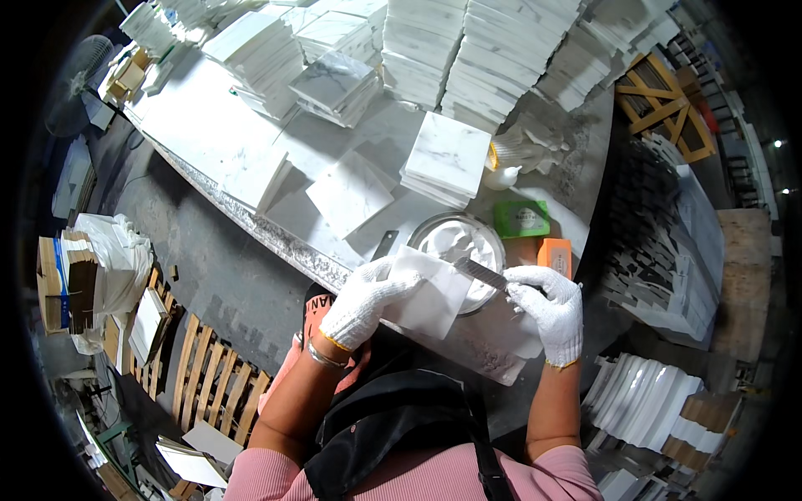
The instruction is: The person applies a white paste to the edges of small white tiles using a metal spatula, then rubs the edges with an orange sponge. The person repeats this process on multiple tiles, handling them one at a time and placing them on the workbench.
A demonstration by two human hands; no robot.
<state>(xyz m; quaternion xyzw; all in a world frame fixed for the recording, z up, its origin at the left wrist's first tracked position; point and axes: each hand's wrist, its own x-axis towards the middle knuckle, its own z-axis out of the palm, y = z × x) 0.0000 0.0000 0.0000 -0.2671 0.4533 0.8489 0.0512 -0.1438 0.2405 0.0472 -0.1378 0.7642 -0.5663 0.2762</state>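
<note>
Both my hands wear white knitted gloves. My left hand [363, 305] grips a thin white square tile [430, 292] by its left side, tilted up over the table's near edge. In my right hand [551, 313] is a flat grey metal scraper [482, 274], pinched near its right end, its other end at the tile's upper right corner. Just beyond the tile sits a round tin [504, 250] of white paste, partly hidden by the tile and scraper. A grey metal strip with a hole [385, 245] lies left of the tin.
An orange box [555, 256], a green box [521, 219], a white nozzle bottle [503, 177] and crumpled gloves [535, 149] lie right of a tile stack [447, 154]. Loose tiles [349, 194] lie left. Tall tile stacks [510, 50] line the back. A wooden pallet [213, 376] is on the floor.
</note>
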